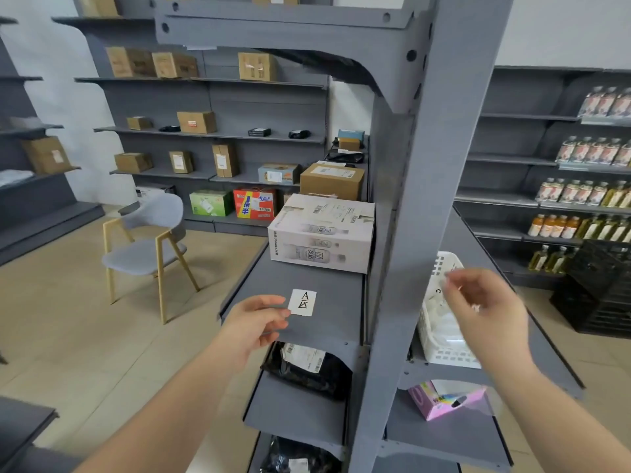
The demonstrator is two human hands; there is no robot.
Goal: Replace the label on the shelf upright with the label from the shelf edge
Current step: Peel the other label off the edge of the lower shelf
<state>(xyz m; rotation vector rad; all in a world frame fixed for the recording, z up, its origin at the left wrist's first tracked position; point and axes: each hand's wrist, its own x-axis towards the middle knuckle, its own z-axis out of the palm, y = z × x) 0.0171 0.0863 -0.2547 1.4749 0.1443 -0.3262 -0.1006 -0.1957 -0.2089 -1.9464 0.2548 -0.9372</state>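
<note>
A white label (302, 302) printed with "A" and a character is pinched by its left edge between the thumb and fingers of my left hand (254, 324). It hangs just above the grey shelf (327, 322). The grey shelf upright (406, 240) rises to the right of it, and its visible face carries no label. To the right of the upright, my right hand (488, 312) is raised with fingertips pinched on a small pale scrap (444, 289) with dark marks. The scrap is blurred against the basket.
A white carton of bottles (321, 233) stands on the same shelf behind the label. A white plastic basket (444, 336) sits right of the upright, with a pink box (444, 402) on the shelf below. Black bags (307, 370) lie under the shelf. A grey chair (146, 247) stands at the left.
</note>
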